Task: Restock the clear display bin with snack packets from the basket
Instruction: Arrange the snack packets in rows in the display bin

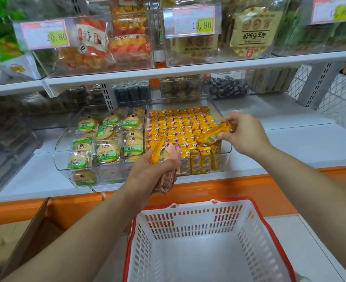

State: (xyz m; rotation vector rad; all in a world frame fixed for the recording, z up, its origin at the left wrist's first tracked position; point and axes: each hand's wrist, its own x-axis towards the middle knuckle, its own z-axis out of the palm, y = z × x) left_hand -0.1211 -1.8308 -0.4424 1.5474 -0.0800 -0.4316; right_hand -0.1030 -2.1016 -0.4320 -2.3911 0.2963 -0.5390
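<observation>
A clear display bin on the lower shelf holds rows of small yellow snack packets. My right hand pinches one yellow packet over the bin's right front corner. My left hand grips a bunch of packets, yellow and pink ones, just in front of the bin's front wall. Below, the white basket with a red rim stands on the floor, and no packets show inside it.
A second clear bin with green-labelled round biscuits sits to the left of the yellow one. The upper shelf carries more bins with price tags. An orange shelf edge runs below; a cardboard box stands at lower left.
</observation>
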